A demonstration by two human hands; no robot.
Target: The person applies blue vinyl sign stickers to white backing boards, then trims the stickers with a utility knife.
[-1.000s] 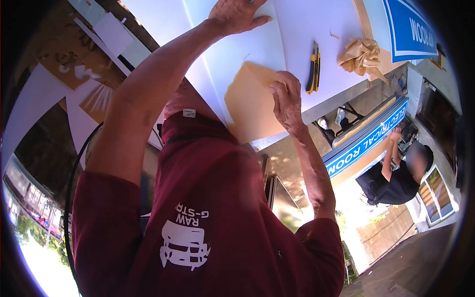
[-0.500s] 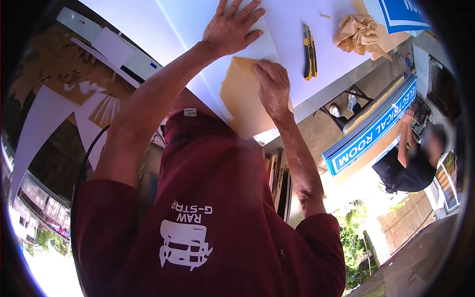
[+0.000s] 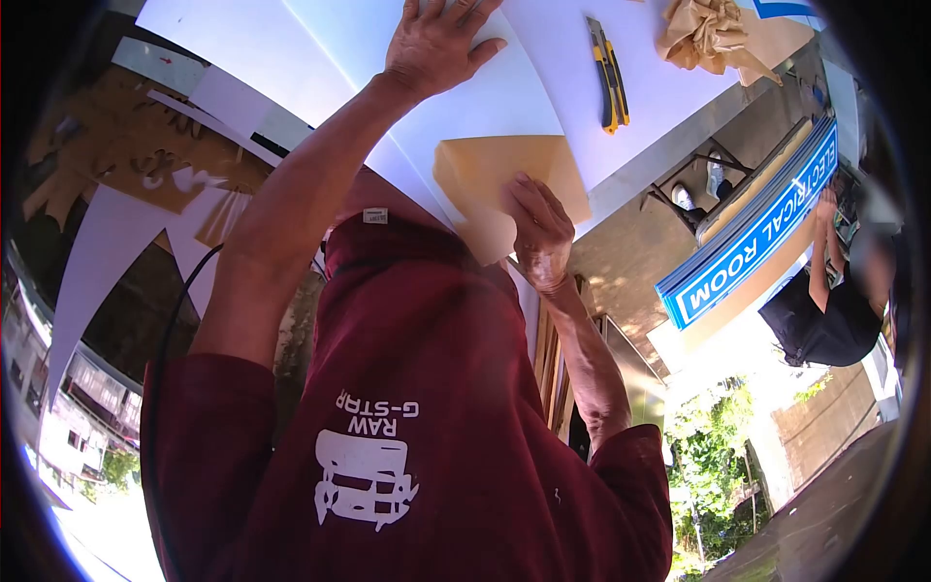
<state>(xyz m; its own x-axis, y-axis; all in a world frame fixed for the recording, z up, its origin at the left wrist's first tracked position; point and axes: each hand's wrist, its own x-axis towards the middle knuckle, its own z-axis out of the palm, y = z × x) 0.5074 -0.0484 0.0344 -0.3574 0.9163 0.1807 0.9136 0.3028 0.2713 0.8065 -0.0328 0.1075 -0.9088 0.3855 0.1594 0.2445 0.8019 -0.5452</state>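
Observation:
My left hand (image 3: pixel 432 48) lies with fingers spread on a large white sheet (image 3: pixel 320 48) at the top of the view. Nearer my body, my right hand (image 3: pixel 540 228) has its fingers closed on a brown backing paper (image 3: pixel 514 160), which is folded back over the near edge of the white sheet. Part of the brown paper is hidden by my right hand, and its pale lower end curls close to my shirt. A yellow and black utility knife (image 3: pixel 609 82), blade out, lies on the white surface to the right.
Crumpled brown paper (image 3: pixel 706 34) sits at the top right. Beyond the table edge is a stack of blue "ELECTRICAL ROOM" signs (image 3: pixel 756 238), with another person (image 3: pixel 829 306) behind it. White and brown offcuts (image 3: pixel 107 242) lie at the left.
My right hand has moved down toward my body, drawing the brown paper with it. More of the folded-back paper shows. My left hand stays flat, slightly higher in the view.

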